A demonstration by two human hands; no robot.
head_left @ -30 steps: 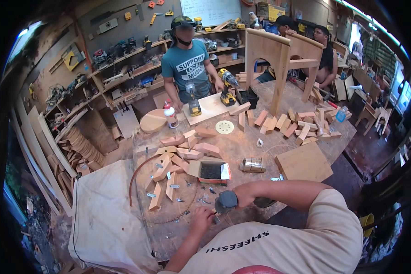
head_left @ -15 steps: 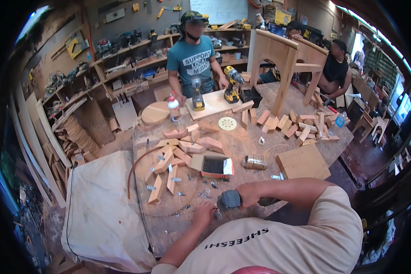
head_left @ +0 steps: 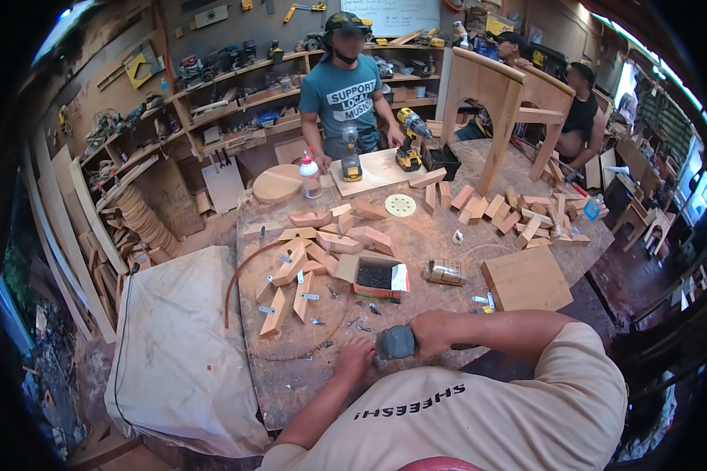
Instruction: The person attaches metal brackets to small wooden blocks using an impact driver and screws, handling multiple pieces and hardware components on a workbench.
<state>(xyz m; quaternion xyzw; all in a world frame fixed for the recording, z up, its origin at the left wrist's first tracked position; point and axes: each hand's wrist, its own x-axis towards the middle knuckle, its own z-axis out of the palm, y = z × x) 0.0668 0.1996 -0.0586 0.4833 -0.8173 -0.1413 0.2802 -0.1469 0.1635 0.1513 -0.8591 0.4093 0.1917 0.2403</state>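
My right hand is closed around a dark grey power drill at the table's near edge; my forearm hides most of its body. Just left of the drill, my left hand has its fingers bent and close together, and what they hold is hidden. Several loose dark screws lie beyond my left hand. An open cardboard box with dark small pieces inside stands farther away. To its left lie angled wooden blocks, some with small metal plates on them.
Farther back are cut wood blocks, a square board, a glue bottle, two upright cordless drills and a wooden stool frame. Across the table stands a person; two more are at the right. A covered box adjoins the left edge.
The view has shifted slightly, so the far scene sits lower and more to the right. A small metal piece beside my left fingers no longer shows. My right hand still grips the drill.
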